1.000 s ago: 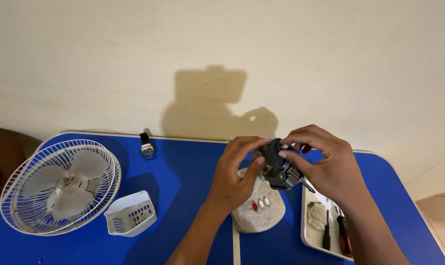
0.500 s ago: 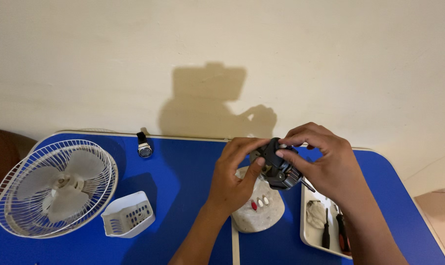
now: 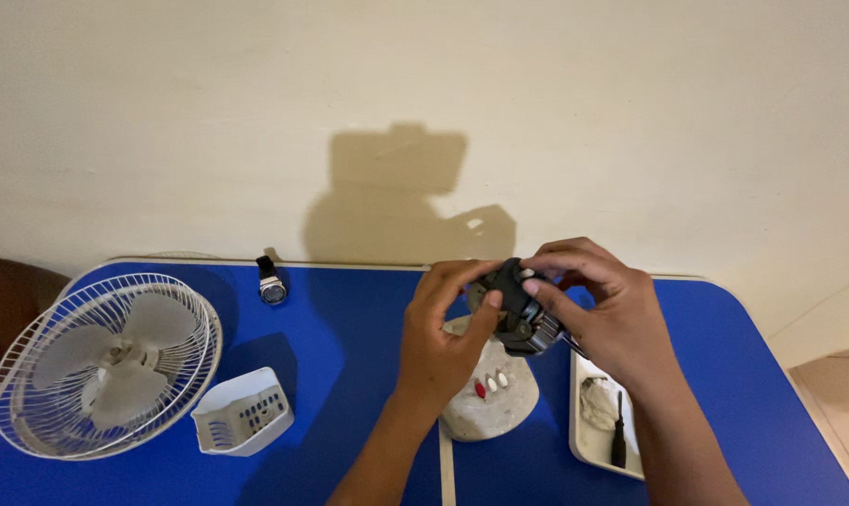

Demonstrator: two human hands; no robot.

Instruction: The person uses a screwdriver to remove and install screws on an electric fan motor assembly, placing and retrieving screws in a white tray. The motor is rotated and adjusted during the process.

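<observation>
**Motor unit held between both hands above the fan base**

A dark fan motor (image 3: 521,317) is held in the air between the two hands, above the blue counter (image 3: 349,375) and just over the grey-white fan base (image 3: 490,398) with its red and white buttons. The left hand (image 3: 443,342) is closed on the motor's left side, thumb pressed against its body, so the motor lies up and to the right of that palm. The right hand (image 3: 612,314) is closed over the top and right side, fingertips curled onto the upper edge; the motor lies to its left. The motor's long axis is seen tilted, running from upper left down to lower right. Both hands are equally near, each touching it. A white tray (image 3: 588,440) with a screwdriver (image 3: 619,436) is set just beside the right forearm. A fan guard with blades (image 3: 106,361), a white cover (image 3: 242,412) and a wristwatch (image 3: 272,283) are laid well apart to the left.
</observation>
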